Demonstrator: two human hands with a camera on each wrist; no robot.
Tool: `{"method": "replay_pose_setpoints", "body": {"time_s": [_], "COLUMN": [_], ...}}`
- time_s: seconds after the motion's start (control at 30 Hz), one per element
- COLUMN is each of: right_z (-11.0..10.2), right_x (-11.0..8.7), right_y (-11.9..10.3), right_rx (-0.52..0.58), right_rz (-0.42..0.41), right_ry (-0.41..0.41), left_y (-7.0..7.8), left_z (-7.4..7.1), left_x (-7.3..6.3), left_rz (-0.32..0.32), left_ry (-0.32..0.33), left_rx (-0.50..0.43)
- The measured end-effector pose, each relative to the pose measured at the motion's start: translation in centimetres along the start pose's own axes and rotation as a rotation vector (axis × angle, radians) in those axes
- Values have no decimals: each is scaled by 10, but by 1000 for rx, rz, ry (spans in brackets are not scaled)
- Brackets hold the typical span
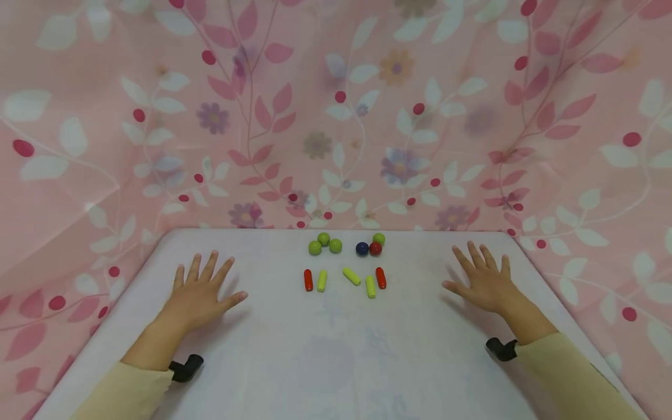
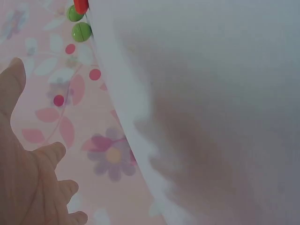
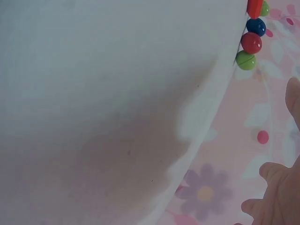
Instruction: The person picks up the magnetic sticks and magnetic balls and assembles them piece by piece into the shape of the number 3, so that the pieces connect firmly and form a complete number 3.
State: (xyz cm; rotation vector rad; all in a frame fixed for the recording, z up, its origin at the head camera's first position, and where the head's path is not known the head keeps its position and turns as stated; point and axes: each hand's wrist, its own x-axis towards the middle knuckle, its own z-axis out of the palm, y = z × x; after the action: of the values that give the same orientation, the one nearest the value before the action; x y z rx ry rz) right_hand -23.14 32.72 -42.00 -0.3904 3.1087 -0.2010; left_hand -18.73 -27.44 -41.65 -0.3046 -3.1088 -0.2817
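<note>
My left hand [image 1: 195,300] is held over the left side of the table with fingers spread and nothing in it. On the other side my right hand [image 1: 488,287] is likewise spread and holds nothing. Between them lie red sticks [image 1: 308,280] and yellow-green sticks [image 1: 351,276], short and rounded, in a loose row. Behind that row, toward the back edge, sit green balls [image 1: 335,245], a dark blue ball [image 1: 362,249] and a red ball [image 1: 375,248]. In the left wrist view the palm [image 2: 23,183] shows beside the hand's shadow; the right wrist view catches fingers [image 3: 272,173] at its edge.
The white table [image 1: 315,361] ends at a back edge just behind the balls. A pink floral cloth [image 1: 336,140] hangs behind and along both sides. Each wrist carries a black camera mount, one at the left [image 1: 186,368] and one at the right [image 1: 501,349].
</note>
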Motion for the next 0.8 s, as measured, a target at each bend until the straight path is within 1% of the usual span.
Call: {"method": "replay_pose_setpoints", "body": {"time_s": [0.27,0.37,0.63,0.8], "right_z": [0,-1,0,5], "right_x": [6,8,16,24], "right_y": [-9,-16,-37,-47], "right_rx": [22,35,58,32], "right_rz": [-22,-37,-71,-83], "right_ry": [5,8,24,11], "left_y": [11,18,37,45], "left_z": [4,5,9,12], "left_x": [6,8,20,27], "left_rz": [14,21,61,72], "left_ry": [-2,-4,3,6], "left_rx": [-15,-30,-27,-26]}}
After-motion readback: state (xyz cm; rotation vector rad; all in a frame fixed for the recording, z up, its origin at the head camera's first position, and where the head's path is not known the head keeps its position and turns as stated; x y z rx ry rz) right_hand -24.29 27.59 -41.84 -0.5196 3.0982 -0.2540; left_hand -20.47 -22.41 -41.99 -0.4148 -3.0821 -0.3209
